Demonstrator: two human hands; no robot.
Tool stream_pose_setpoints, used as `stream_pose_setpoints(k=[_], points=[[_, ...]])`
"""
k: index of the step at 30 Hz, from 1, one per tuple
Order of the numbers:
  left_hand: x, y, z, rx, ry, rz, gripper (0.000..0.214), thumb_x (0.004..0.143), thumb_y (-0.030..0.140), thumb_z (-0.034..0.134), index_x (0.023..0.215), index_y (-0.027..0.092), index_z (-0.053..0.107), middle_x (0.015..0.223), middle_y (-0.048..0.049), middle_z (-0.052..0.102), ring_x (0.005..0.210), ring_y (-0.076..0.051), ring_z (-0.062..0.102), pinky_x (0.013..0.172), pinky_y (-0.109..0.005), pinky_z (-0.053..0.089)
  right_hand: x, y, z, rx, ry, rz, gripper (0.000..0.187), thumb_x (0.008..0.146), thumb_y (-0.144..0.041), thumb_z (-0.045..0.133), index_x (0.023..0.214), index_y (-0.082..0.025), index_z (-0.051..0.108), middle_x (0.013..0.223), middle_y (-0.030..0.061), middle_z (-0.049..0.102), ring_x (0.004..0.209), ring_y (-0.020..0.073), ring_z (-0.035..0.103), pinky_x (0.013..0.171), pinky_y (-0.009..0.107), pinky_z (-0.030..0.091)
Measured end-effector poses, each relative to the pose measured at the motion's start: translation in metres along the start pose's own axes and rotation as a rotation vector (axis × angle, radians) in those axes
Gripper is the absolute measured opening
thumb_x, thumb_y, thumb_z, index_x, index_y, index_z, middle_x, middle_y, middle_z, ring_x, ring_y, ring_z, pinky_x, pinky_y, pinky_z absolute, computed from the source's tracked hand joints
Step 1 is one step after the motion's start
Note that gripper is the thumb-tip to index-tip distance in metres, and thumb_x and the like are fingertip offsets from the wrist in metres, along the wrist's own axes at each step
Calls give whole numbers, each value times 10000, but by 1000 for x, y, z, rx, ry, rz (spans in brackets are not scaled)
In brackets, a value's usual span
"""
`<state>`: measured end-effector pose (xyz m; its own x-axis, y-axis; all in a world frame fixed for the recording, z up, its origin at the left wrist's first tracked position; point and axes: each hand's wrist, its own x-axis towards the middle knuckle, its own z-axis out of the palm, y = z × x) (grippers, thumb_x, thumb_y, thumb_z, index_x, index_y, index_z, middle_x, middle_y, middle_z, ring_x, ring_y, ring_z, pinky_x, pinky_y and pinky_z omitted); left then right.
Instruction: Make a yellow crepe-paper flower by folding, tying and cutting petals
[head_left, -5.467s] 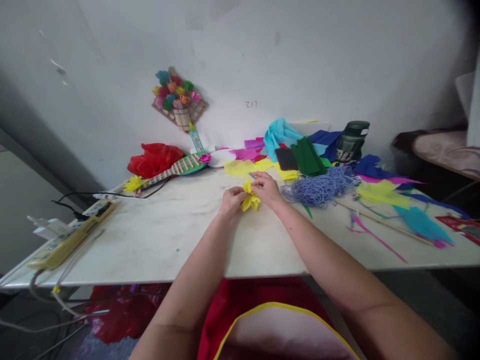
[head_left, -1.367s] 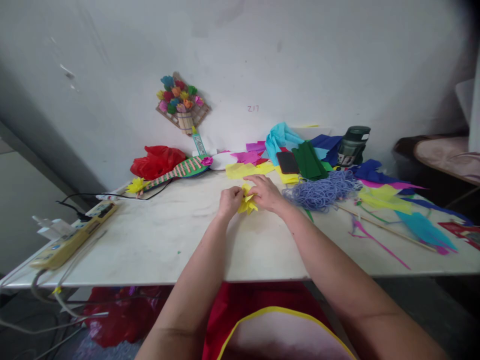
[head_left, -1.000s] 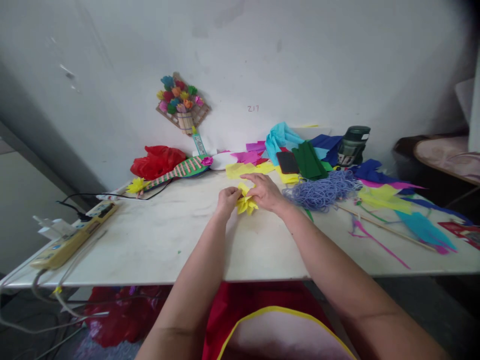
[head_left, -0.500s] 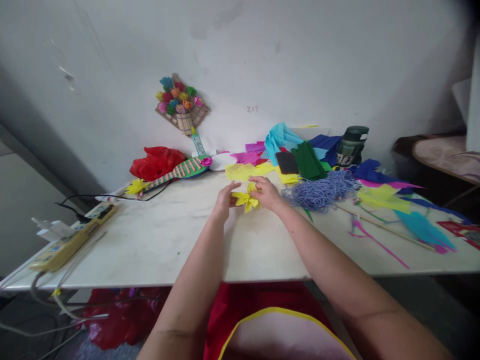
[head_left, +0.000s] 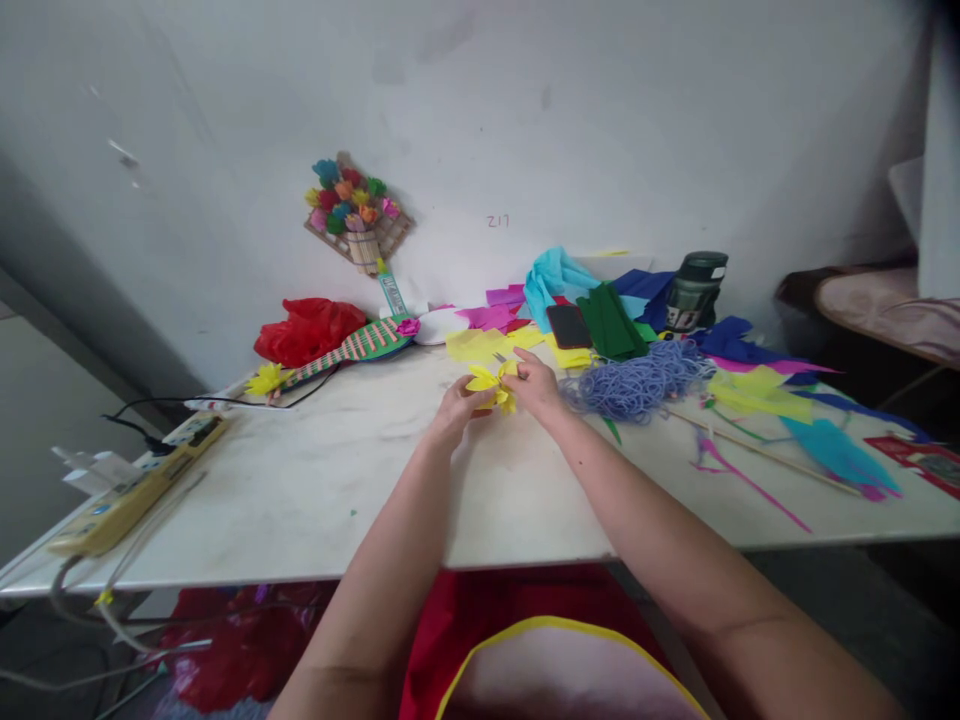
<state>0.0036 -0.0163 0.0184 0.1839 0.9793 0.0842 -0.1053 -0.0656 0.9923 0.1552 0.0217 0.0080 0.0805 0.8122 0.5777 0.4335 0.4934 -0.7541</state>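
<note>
Between my two hands, just above the middle of the table, is a yellow paper flower with pointed petals. My left hand is closed on its lower left side, the fingertips partly behind the petals. On the right, my right hand pinches the petals with thumb and fingers. A thin grey tip pokes up beside the right fingers, too small to make out. Nearest behind the hands lies yellow crepe paper, and a tangled bundle of blue-grey string lies close to the right hand.
At the left are a power strip, a red plastic bag and a green lute-shaped craft. Behind lie a phone, folded green paper and a dark jar. A thin stick and paper scraps lie at the right.
The flower has tilted and turned in my hands. My left fingers have closed in around its lower side, and the right fingers still pinch it. The view has shifted slightly.
</note>
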Motion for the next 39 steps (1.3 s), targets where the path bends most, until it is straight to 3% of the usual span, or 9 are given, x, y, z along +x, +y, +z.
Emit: stream_pose_setpoints(k=[11,20,26,31,39], points=[[3,-6,1,-56,25,-32,439,619,422,644,950,141,584,882,-71,629,777,-169,601,668,-303,499,-5,-8,3,-49,5,26,219,611,-214,592,447,-197,450,1174,60,566,1087,230,519,916,378,395],[4,-7,1,-14,96,-59,385,575,311,644,907,123,593,839,-80,631,758,-188,594,623,-290,482,-7,-13,5,-105,-38,41,216,619,-218,590,461,-199,443,1196,58,547,1071,222,522,884,360,419],[5,-3,0,-27,162,-98,345,542,301,651,833,121,605,730,-55,628,639,-161,579,536,-256,446,-7,-15,2,31,-66,10,142,658,-303,579,566,-197,559,1157,60,567,1091,223,499,922,369,383],[5,3,-4,-92,196,-152,265,539,242,628,774,121,598,669,-37,615,574,-132,558,487,-231,416,-6,-14,-5,248,4,71,250,711,-427,530,785,-211,635,1179,49,544,945,190,563,856,370,433],[3,5,-8,-87,120,-203,258,566,237,606,790,111,598,660,-45,608,569,-134,555,467,-228,418,-4,-16,-9,229,20,-42,158,694,-275,559,800,-192,642,1173,78,538,936,192,568,779,338,471]])
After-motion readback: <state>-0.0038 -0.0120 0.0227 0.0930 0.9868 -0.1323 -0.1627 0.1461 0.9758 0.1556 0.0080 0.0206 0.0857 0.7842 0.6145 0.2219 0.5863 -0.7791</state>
